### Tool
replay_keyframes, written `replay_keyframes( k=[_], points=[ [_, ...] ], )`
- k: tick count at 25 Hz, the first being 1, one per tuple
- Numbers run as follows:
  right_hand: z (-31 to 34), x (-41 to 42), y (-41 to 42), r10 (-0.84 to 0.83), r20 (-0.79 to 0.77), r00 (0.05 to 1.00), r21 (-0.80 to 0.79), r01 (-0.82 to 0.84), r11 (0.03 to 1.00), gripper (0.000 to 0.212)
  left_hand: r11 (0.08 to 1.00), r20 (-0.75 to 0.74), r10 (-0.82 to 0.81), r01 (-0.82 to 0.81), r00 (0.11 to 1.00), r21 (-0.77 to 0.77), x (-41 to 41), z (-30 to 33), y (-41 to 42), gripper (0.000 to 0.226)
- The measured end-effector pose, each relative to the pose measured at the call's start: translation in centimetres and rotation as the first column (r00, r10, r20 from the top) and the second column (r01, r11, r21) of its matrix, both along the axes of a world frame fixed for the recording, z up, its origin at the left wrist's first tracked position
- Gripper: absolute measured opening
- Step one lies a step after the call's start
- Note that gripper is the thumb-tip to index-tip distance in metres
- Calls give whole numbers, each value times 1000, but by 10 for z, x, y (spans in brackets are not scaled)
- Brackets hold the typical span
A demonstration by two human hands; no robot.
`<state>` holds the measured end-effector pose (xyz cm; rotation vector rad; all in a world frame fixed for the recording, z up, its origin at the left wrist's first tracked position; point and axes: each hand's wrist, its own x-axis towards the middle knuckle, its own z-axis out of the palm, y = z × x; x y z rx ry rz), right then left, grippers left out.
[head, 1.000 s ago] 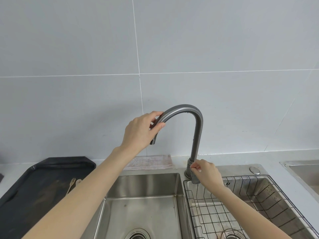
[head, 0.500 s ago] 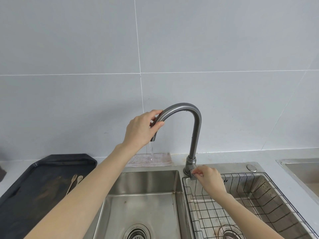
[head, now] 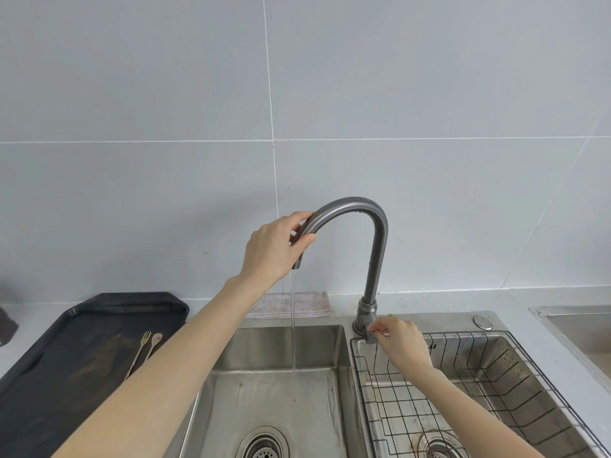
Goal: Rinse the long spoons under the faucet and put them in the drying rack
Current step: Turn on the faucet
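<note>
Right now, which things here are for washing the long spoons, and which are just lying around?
For the job: faucet, held by the left hand; its handle, under the right hand; left sink basin; wire drying rack; wooden spoon on the black tray.

Lying about: wooden fork; cloth behind the sink.

Left basin (head: 274, 388) open below faucet (head: 377, 246)

Longer water stream (head: 292, 325) from faucet (head: 373, 233)

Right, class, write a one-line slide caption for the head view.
Left hand steadies the faucet spout, right hand works its lever; water runs into the left basin.
</note>
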<state>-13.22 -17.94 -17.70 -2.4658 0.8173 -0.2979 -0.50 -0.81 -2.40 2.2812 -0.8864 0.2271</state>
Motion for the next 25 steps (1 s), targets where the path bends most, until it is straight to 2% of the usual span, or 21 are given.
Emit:
replay_keyframes(
  k=[5,11,16,22,25],
  points=[
    [12,0,5,21,-133,991,-57,-29,998,26,999,-66,-45,43,997,-25,-2,-1,5,39],
    [25,-3,25,36,-121,992,-115,-50,992,30,997,-129,-68,63,989,-42,-7,-6,29,39],
    [34,1,60,98,-77,992,16,-97,995,23,1000,-125,2,1,992,20,-7,-25,71,36],
    [29,23,122,233,-108,967,144,-217,966,37,984,-156,97,-71,983,165,-3,-55,139,39],
    [22,36,153,280,-136,950,167,-257,952,36,973,-170,142,-106,975,206,-3,-72,172,39]
  ],
)
